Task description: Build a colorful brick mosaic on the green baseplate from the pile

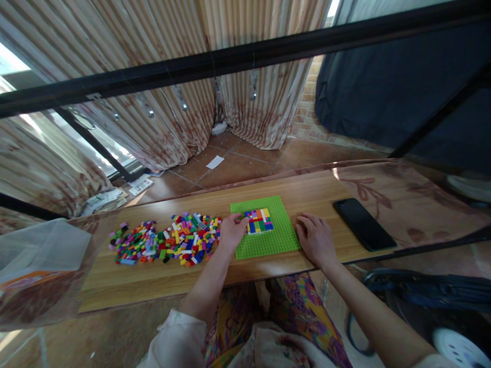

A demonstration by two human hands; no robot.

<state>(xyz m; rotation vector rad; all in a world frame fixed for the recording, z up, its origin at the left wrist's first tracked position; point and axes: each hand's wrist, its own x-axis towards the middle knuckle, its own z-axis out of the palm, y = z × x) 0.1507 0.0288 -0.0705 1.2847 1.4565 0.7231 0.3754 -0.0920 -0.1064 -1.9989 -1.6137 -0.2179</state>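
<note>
Left hand (232, 231) narrow at the bricks (261, 222), hold unclear, I'd press squarely, bracing the board (268, 245) with my loosely spread right hand (316, 239).

Up at head height now, one wide view pitched forward and down: lap (307, 312) at the bottom, table (123, 289) slanting across the middle, left hand (232, 231) and right hand (316, 237) fairly near, curtains (169, 30) farther off.
</note>
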